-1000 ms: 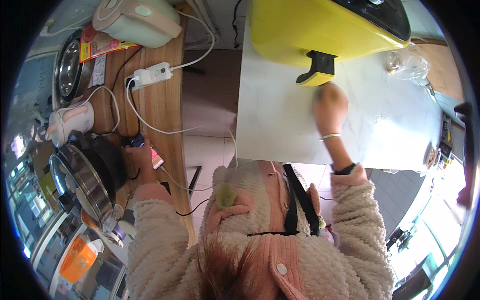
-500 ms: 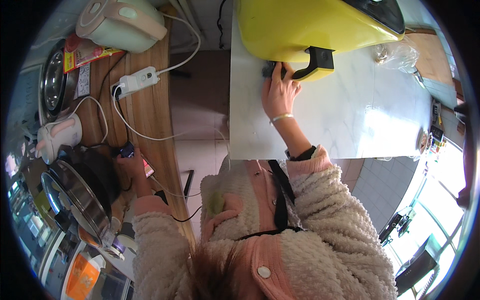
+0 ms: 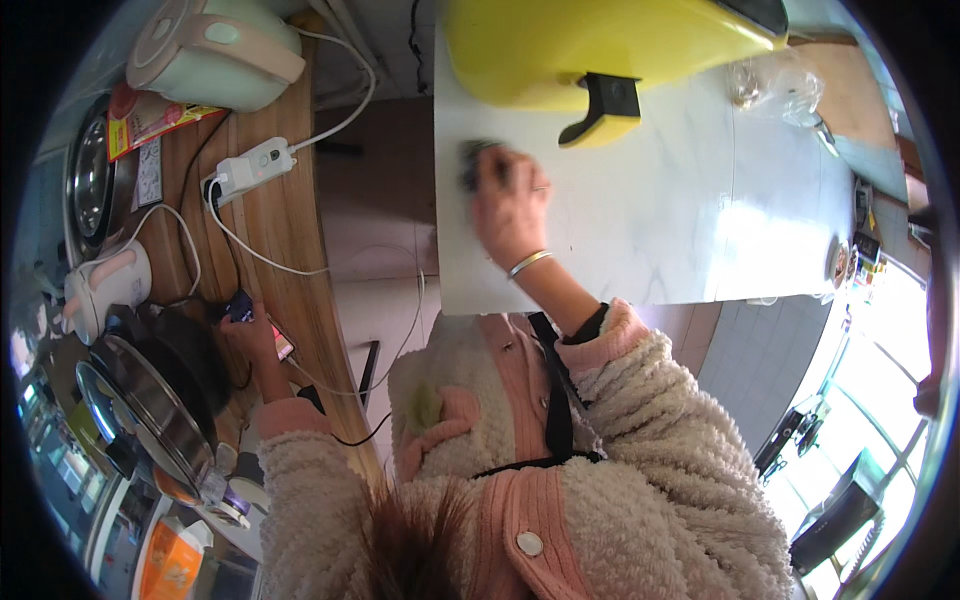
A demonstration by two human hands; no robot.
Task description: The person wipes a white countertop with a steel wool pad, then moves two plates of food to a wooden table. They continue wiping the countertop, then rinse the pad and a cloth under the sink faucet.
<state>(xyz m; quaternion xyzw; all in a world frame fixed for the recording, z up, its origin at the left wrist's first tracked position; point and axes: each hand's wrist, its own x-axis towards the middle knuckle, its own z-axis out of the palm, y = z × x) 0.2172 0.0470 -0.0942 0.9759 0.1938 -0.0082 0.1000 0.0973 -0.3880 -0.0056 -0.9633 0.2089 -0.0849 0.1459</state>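
Observation:
On the white marbled table (image 3: 620, 240), my right hand (image 3: 512, 215) presses down near the left edge, smeared by motion. Its fingers are closed over a dark, soft-looking wad (image 3: 482, 165), probably a cloth. Just beyond it stands a big yellow appliance (image 3: 560, 60) with a black and yellow handle (image 3: 610, 105), apart from the hand. My left hand (image 3: 250, 335) rests at the wooden counter (image 3: 310, 240) on the left. Its fingers are closed around a small dark object with a bluish face (image 3: 240, 307). A phone with a lit pinkish screen (image 3: 284, 346) lies beside that hand.
A white power strip (image 3: 255, 168) with cords lies on the counter, below a pale green kettle (image 3: 215, 60). Pots with a glass lid (image 3: 150, 410) crowd its near left. A white cable (image 3: 418, 320) hangs across the gap. A clear plastic bag (image 3: 775, 88) sits at the table's far right.
My right hand has drawn back from under the yellow appliance's handle, toward me and leftward, with the dark wad. My left hand keeps its place on the counter. The whole view has shifted slightly.

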